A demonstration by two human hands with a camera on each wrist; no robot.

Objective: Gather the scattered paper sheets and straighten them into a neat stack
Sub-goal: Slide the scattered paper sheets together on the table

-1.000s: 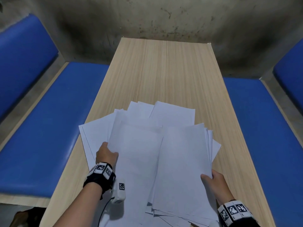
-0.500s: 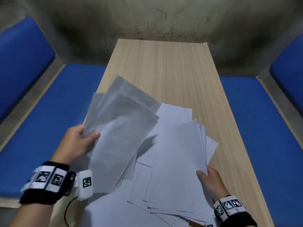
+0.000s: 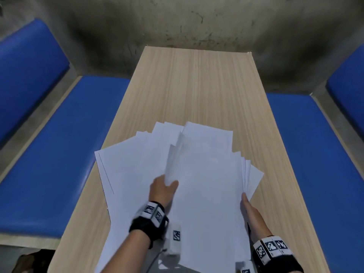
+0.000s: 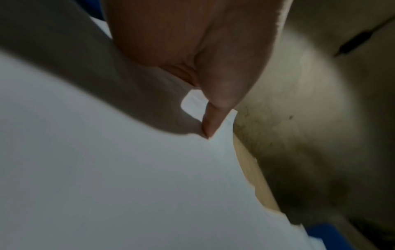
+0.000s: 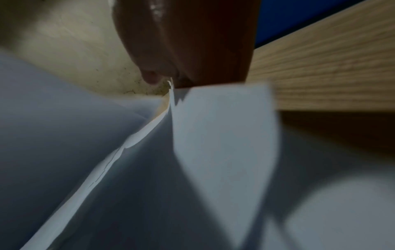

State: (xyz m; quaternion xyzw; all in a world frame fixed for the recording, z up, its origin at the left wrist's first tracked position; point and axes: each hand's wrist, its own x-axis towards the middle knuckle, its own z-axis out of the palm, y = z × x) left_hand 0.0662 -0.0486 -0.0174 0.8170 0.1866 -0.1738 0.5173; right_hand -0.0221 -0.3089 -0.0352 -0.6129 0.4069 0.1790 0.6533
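Paper sheets (image 3: 206,184) fanned across the near end of the wooden table (image 3: 197,85).
Blue bench seat (image 3: 59,154) at left; left hand (image 3: 163,191) pinches a lifted sheet (image 3: 174,162); right hand (image 3: 253,213) grips the fan's right edge; another blue bench (image 3: 315,154) beyond.

Under your hands the paper sheets (image 3: 208,174) are thin, matt white paper, smooth and unprinted, limp enough that the few you hold bend upward. They lie on a bench (image 3: 197,85) of pale wood-grain laminate, smooth with a dull sheen and fine straight streaks. The seat cushions (image 3: 59,144) on either side look like blue vinyl, smooth and faintly glossy. Behind the bench, the wall (image 3: 177,22) is rough grey concrete, matt, stained and scratched. Your wrist bands (image 3: 146,223) are black cloth carrying matt white plastic blocks with printed markers.
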